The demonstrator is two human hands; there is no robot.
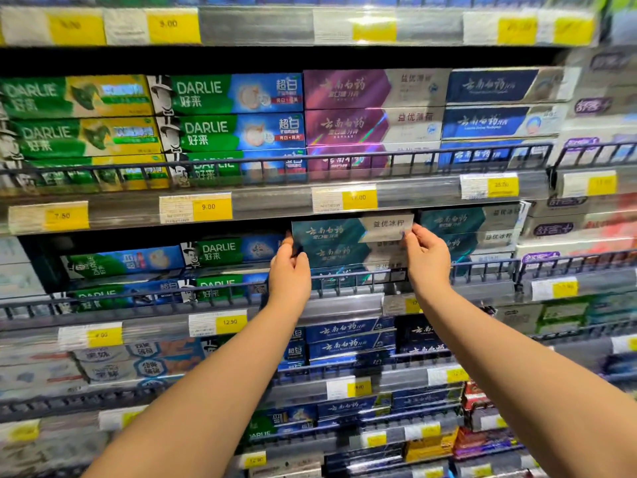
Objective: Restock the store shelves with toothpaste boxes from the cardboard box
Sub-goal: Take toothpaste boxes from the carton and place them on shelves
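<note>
Hands meet at the middle shelf: the left hand (289, 267) grips the left end of a long teal and silver cardboard toothpaste box (348, 231), fingers curled round its edge, while the right hand (427, 257) pinches the right end at the pale panel with printed characters. Held level between them, the box sits at the top of a stack of matching teal boxes (344, 255), just under the grey shelf edge (275, 205) that carries yellow price tags (358, 198). Whether it already rests on the stack or is held just above it cannot be told. A dark wire rail (482, 267) runs along the front of this shelf, crossing below both wrists. Just right of the held box stands a second stack of teal boxes (468, 224). To its left lie green and blue Darlie cartons (220, 251), some lower and set farther back. On the shelf above, green and yellow Darlie cartons (79, 115) fill the left, green and blue ones sit beside them, then purple boxes (344, 108) and navy boxes (489, 105) to the right. Lower shelves, nearer the bare forearms, hold dark blue boxes (348, 339) and blurred white cartons (103, 367) on the left.
</note>
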